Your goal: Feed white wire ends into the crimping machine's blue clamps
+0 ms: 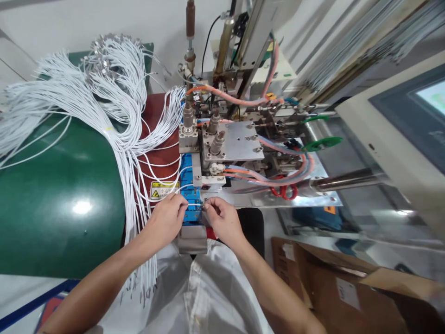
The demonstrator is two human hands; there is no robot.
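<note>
A white cable [193,204] lies across the blue fixture blocks [188,216] at the front of the machine. My left hand [169,212] pinches it on the left side of the blocks. At the cable's right end, my right hand [221,216] is closed with thumb and finger together on a small metal end piece [203,204], partly hidden by the fingertips. Farther back along the same row, other white cables run into the blocks. A large bundle of white cables [120,150] spreads out to the left of my left hand.
A green curved surface [62,204] carries the bundle. Behind the blocks stands the machine's metal plate [239,141], with orange air tubes [250,174] and a wire spool [318,132]. A screen panel [413,102] juts in at right, above a cardboard box [340,283].
</note>
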